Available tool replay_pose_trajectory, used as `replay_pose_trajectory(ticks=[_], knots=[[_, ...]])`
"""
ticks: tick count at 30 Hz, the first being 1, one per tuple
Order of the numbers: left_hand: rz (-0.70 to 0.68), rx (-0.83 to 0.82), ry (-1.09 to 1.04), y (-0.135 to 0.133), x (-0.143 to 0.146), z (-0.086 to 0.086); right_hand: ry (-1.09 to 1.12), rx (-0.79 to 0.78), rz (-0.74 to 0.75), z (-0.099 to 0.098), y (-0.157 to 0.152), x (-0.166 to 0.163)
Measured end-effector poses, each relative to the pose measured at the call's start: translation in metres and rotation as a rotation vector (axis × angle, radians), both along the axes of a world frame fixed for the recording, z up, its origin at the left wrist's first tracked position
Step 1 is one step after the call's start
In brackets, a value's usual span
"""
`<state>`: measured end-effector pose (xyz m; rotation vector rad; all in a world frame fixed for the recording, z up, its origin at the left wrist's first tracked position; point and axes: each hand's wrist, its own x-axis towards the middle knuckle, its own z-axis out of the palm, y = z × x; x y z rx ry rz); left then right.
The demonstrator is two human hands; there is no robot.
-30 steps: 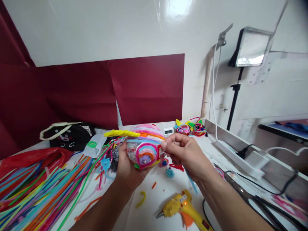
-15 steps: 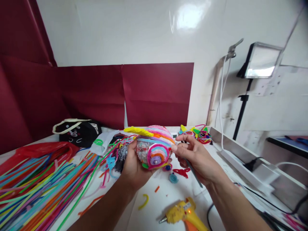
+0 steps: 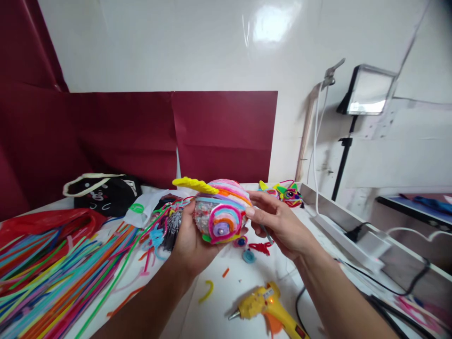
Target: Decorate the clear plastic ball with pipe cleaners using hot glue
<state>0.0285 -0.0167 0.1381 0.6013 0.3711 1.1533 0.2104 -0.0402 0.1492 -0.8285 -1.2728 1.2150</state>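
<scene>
My left hand (image 3: 189, 240) cups a round craft ball (image 3: 221, 209) wrapped in coloured pipe cleaners, with a yellow twisted horn (image 3: 194, 185) sticking out to the left and a pink spiral on its front. My right hand (image 3: 278, 223) is at the ball's right side, its thumb and fingertips pressed on the wrapping, while a thin grey tool (image 3: 266, 233) sits in its palm. Both hands are raised above the white table (image 3: 229, 301).
A yellow glue gun (image 3: 268, 308) lies at the near edge, its light on. A big heap of pipe cleaners (image 3: 60, 278) covers the left. Small spirals (image 3: 249, 255), a black bag (image 3: 102, 193), finished craft faces (image 3: 282, 192), cables and a lamp stand (image 3: 348, 141) are around.
My right hand went from a closed pinch beside the ball to fingers laid on its right side. The ball stayed in my left hand; the view shifted a little.
</scene>
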Motion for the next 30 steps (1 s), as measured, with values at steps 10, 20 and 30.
replay_pose_trajectory(ticks=[10, 20, 30], knots=[[0.069, 0.022, -0.017, -0.008, 0.006, 0.009, 0.055, 0.126, 0.038, -0.003, 0.004, 0.003], [0.225, 0.192, 0.164, -0.004, 0.001, 0.006, 0.104, 0.148, 0.023, -0.007, 0.011, 0.004], [0.721, 0.261, 0.398, 0.002, -0.008, -0.002, 0.167, 0.114, 0.045, -0.008, 0.011, 0.002]])
